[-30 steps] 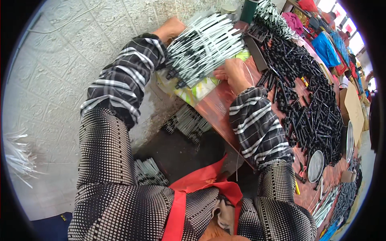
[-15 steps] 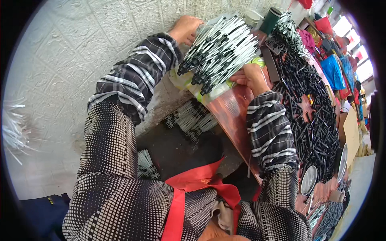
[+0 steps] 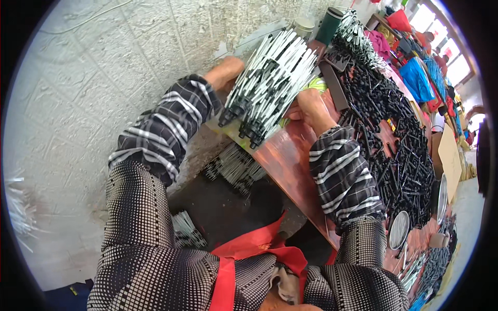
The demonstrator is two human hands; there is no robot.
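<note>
A thick bundle of white pens with black tips (image 3: 270, 83) is held between both hands above the edge of a reddish-brown table (image 3: 290, 166). My left hand (image 3: 225, 72) grips the bundle's far left side. My right hand (image 3: 310, 106) presses against its right side. The black tips point down toward me. Something yellow-green (image 3: 316, 83) shows just behind the bundle.
A large heap of black pen parts (image 3: 399, 145) covers the table to the right. More white pens (image 3: 236, 166) lie in a dark bin below the table edge. A dark green cup (image 3: 330, 25) stands at the back. A round metal dish (image 3: 399, 229) sits near my right elbow.
The pen bundle and both hands have shifted up and to the right in view, with the bundle turned more upright. Both hands keep their hold.
</note>
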